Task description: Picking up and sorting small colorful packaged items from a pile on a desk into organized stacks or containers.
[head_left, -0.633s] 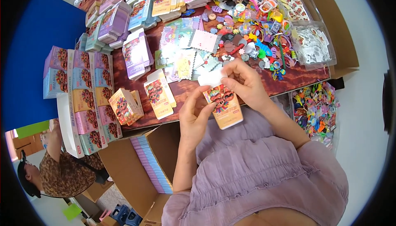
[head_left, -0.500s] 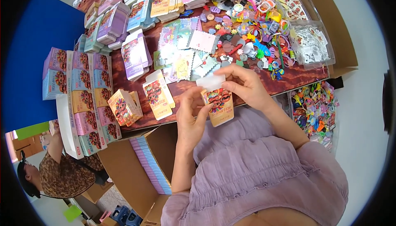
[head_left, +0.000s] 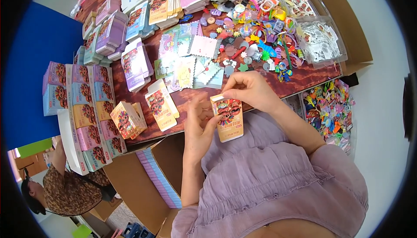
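Observation:
A small orange cardboard box (head_left: 230, 123) with colourful cartoon figures stands upright in front of my chest. My left hand (head_left: 199, 125) grips its left side, thumb on the printed front. At the top edge, the fingers of my right hand (head_left: 249, 91) pinch together over the flap; whether they hold the flap or only press it is hidden. On the table to the left lies a flat orange carton (head_left: 161, 105) of the same print. Beside it are orange boxes (head_left: 127, 118) that stand folded into shape.
Stacks of flat cartons (head_left: 111, 34) line the far left, with filled display trays (head_left: 89, 112) nearer. Shiny cards (head_left: 184, 71) and a heap of small trinkets (head_left: 265, 42) cover the middle. Clear tubs (head_left: 321, 42) sit at right. A large cardboard box (head_left: 134, 181) stands below; a person (head_left: 71, 190) is at left.
The pale flap that stood up from the box's top is now folded down. My right hand has come down onto the top edge. The view has shifted slightly.

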Available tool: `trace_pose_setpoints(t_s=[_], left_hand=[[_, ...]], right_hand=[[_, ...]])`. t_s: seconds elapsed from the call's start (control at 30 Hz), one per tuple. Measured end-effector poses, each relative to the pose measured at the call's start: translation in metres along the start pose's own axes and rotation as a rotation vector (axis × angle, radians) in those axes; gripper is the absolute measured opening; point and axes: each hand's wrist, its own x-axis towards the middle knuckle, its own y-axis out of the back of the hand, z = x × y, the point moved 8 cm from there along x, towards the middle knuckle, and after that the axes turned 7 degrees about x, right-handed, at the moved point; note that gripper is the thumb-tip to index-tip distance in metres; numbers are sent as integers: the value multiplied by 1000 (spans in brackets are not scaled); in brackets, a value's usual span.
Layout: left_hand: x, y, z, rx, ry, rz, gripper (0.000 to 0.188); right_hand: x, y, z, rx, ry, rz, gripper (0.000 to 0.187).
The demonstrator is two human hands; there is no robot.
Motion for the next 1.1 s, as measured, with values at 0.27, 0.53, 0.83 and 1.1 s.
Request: trace_pose_setpoints(t_s=[0.27,0.53,0.83,1.1], left_hand=[[2,3,-4,-91,29,5,53],[13,9,-28,-374,45,-15,49],[8,29,-18,-241,-52,241,85],[7,31,-39,-78,179,217,76]], right_hand=[[-18,-8,-29,-323,361,-132,16],[-8,6,25,209,-50,-54,11],[35,-16,32,33,33,45,16],[91,-12,-32,-1399,618,362,24]])
